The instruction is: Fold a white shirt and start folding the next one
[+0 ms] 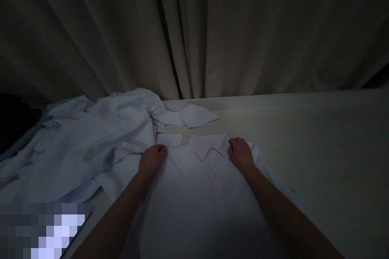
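Observation:
A white collared shirt point(188, 194) lies spread front side up on the floor, its collar pointing away from me and a button placket running down the middle. My left hand point(152, 159) is closed on the shirt's left shoulder edge. On the other side, my right hand point(240, 153) grips the shoulder fabric just beside the collar. One sleeve stretches out past my right forearm. The lower part of the shirt runs off the bottom of the view in shadow.
A heap of crumpled white garments point(100, 137) lies to the left, one cuff reaching behind the collar. Long curtains point(237, 32) hang along the back. A blurred-out dark object point(42, 230) is at bottom left. Pale floor point(334, 141) extends right.

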Available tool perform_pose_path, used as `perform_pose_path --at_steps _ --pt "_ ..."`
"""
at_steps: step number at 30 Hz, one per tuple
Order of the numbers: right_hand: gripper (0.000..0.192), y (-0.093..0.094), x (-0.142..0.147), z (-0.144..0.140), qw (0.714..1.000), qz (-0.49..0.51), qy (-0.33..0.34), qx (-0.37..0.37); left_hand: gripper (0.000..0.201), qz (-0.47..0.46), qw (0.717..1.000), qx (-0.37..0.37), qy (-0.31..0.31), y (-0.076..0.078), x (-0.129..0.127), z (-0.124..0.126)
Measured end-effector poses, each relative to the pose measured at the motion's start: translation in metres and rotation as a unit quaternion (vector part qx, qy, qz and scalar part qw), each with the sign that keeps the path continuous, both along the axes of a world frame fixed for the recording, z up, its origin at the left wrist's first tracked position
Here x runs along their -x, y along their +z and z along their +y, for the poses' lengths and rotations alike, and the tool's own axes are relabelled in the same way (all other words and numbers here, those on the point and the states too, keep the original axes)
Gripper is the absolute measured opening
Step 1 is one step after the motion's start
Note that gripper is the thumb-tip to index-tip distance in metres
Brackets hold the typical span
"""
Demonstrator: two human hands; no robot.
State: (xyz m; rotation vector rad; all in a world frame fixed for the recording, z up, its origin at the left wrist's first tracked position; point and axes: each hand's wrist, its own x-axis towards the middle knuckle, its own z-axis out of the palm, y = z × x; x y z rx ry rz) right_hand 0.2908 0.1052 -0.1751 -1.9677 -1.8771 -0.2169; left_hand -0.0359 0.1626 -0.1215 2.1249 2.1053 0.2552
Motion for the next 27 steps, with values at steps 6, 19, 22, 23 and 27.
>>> perform_pose_path --at_steps 6,19,22,23,27 --pt "0.023 -0.001 -0.001 0.000 1.000 0.005 0.010 -0.006 0.034 0.023 0.999 0.010 0.041 -0.007 -0.006 0.007" --pt "0.049 0.010 -0.012 -0.023 0.997 -0.047 -0.040 0.046 0.054 0.122 0.974 -0.157 -0.105 -0.022 -0.047 -0.047" --pt "0.054 0.002 -0.022 -0.027 0.993 -0.072 -0.048 0.080 0.060 0.126 0.978 -0.134 -0.098 -0.032 -0.046 -0.043" --pt "0.054 0.000 -0.024 -0.026 0.992 -0.077 -0.047 0.089 0.062 0.126 0.979 -0.127 -0.097 -0.034 -0.046 -0.042" --pt "0.056 -0.003 -0.029 -0.022 0.990 -0.089 -0.049 0.101 0.067 0.123 0.984 -0.103 -0.072 -0.039 -0.048 -0.038"
